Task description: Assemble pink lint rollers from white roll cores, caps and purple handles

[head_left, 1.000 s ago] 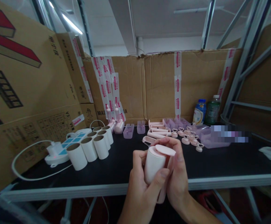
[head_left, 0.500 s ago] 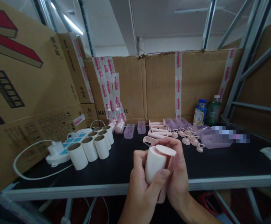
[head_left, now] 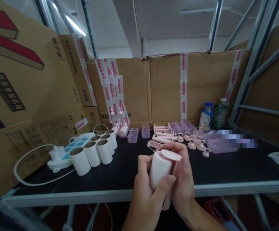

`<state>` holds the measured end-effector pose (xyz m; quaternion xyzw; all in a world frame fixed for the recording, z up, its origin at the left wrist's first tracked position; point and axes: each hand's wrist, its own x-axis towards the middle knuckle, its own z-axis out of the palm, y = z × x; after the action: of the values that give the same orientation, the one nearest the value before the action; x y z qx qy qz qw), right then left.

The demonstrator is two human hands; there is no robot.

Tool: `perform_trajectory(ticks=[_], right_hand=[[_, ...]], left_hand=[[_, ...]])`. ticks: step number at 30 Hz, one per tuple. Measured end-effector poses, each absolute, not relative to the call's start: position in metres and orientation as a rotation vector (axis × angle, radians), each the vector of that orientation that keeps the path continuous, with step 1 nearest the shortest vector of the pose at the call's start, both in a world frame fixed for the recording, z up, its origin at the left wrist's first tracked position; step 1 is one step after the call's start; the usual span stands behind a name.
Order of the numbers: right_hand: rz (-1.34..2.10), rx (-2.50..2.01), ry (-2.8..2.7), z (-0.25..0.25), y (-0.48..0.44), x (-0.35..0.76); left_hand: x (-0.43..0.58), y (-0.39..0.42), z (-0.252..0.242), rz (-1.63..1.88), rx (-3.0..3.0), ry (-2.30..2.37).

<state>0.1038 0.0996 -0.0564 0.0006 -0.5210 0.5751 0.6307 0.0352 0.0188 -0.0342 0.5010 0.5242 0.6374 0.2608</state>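
My left hand (head_left: 145,192) is wrapped around a smooth white cylinder (head_left: 159,171), its thumb across the front. A pink plastic casing (head_left: 172,155) with a rounded end plate sits tilted against the cylinder's top and runs down its right side. Closed round the casing's right side is my right hand (head_left: 184,179); some of its fingers pass behind and are hidden. Both parts are held together just above the table's front edge. Behind my hands lie several pink plastic frames (head_left: 163,136) and, to their right, small pink heart-shaped loop pieces (head_left: 192,144).
On the left stand several white paper-core rolls (head_left: 80,162) beside a white-and-blue power strip (head_left: 78,146) with a looping cord. Translucent purple trays (head_left: 222,144) and two bottles (head_left: 206,116) are at the back right. Cardboard walls (head_left: 163,93) and metal posts surround the black tabletop (head_left: 120,179).
Almost nothing differs. Both hands keep the same grip, with only a very slight shift of the white cylinder and the casing.
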Motion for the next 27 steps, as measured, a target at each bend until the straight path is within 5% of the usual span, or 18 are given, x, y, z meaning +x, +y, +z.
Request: perform_trajectory(ticks=[27], right_hand=[[1.291,-0.012,-1.184,-0.0568,0.0989,0.103]], left_hand=[[0.0348,0.0192,-0.036,1.764,1.364,1.429]])
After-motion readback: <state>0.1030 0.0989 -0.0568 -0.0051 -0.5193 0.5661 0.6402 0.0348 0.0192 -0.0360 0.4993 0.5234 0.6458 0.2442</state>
